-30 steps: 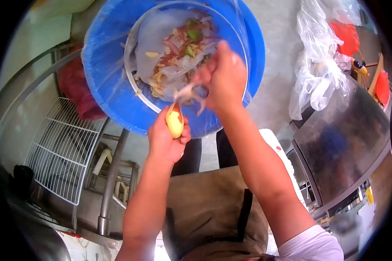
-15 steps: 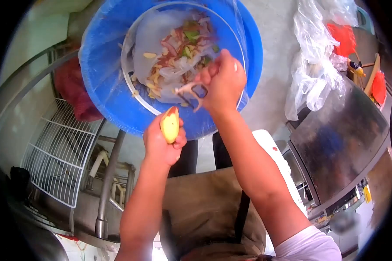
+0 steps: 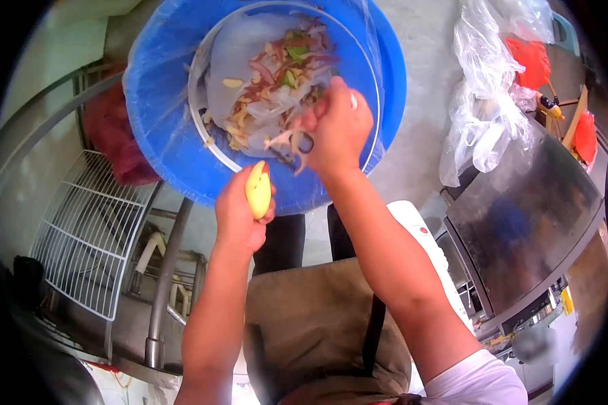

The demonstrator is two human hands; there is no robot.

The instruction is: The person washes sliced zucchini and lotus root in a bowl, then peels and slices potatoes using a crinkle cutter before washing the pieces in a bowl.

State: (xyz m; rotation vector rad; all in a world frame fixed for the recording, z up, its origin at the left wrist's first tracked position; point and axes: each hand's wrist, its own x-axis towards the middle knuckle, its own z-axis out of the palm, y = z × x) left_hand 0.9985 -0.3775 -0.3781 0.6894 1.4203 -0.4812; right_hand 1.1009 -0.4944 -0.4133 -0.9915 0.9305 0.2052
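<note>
My left hand (image 3: 238, 212) is closed around a sweet potato (image 3: 258, 192), its yellow flesh mostly bare and a patch of red skin left at the upper tip. A Y-shaped peeler (image 3: 300, 150) is gripped in my right hand (image 3: 344, 131), its head pointing down and left, apart from the sweet potato. What looks like a bit of pale peel clings to the peeler's head, though blur hides the detail. Both hands are over or near the front rim of a blue bin (image 3: 157, 152) lined with clear plastic. Inside it lie many red and yellow peelings (image 3: 267, 71) and some green scraps.
White wire racking (image 3: 88, 236) and metal tubing stand at the left, near a dark red bag (image 3: 118, 135). Clear plastic bags (image 3: 483, 94) hang at the right above a dark-topped cabinet (image 3: 527, 216). A brown apron (image 3: 311, 310) covers my lap.
My right hand and the peeler have shifted slightly left. My left hand has turned the sweet potato a little, so less of the red skin shows.
</note>
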